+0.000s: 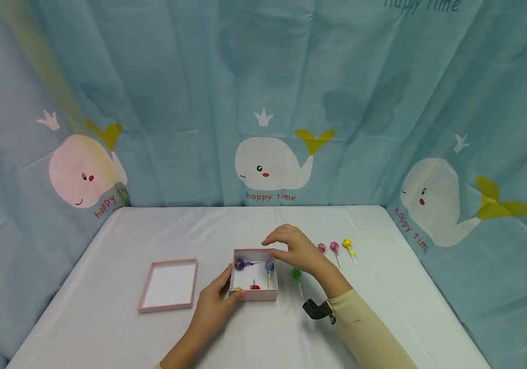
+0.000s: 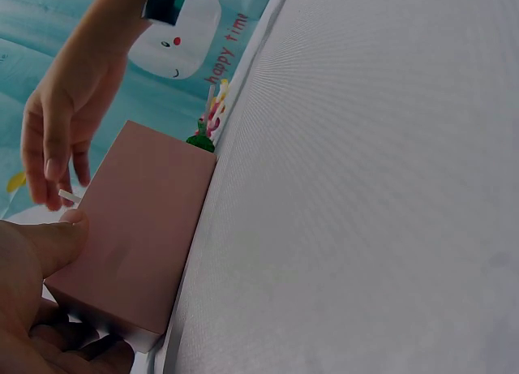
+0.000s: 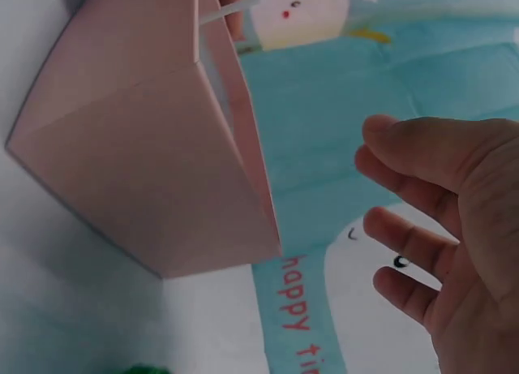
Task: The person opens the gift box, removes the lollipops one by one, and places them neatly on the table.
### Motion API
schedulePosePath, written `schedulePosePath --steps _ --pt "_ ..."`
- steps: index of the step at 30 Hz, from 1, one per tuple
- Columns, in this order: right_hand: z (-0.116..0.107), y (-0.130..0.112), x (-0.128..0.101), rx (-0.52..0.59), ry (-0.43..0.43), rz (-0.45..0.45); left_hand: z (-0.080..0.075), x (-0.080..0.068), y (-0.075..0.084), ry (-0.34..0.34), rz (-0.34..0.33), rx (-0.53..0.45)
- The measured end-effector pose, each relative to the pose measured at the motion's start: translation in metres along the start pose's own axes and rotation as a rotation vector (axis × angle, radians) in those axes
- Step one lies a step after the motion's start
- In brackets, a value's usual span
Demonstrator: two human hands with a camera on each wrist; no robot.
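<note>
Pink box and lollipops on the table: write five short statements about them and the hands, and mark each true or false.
1. The left hand holds the pink box at its near left corner. True.
2. The right hand grips a lollipop. False: its fingers are relaxed above the box's far right corner and hold nothing.
3. The lid sits on the box. False: it lies apart on the table, to the left of the box.
4. A green lollipop lies on the table just right of the box. True.
5. The box is empty. False: it holds lollipops, among them a purple one.
</note>
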State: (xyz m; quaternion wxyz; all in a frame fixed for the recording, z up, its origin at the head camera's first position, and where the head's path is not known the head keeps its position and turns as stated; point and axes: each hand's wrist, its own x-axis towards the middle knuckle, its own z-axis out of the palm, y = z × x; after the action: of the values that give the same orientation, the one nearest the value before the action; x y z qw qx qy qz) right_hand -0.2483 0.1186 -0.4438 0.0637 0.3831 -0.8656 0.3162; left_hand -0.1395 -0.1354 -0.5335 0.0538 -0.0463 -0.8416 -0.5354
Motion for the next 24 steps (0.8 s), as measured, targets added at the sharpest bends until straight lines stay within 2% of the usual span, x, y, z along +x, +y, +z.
schedulePosePath --steps 12,18,24 --pt "0.024 -0.004 0.037 -0.015 -0.142 -0.052 -0.002 -0.002 0.004 -0.002 0.033 -0.006" --pt "0.042 -0.006 0.043 -0.033 -0.194 -0.031 -0.004 -0.003 0.004 -0.028 0.009 -0.029" --pt "0.060 -0.004 0.042 -0.096 -0.208 -0.069 -0.005 -0.004 0.002 -0.043 0.024 -0.028"
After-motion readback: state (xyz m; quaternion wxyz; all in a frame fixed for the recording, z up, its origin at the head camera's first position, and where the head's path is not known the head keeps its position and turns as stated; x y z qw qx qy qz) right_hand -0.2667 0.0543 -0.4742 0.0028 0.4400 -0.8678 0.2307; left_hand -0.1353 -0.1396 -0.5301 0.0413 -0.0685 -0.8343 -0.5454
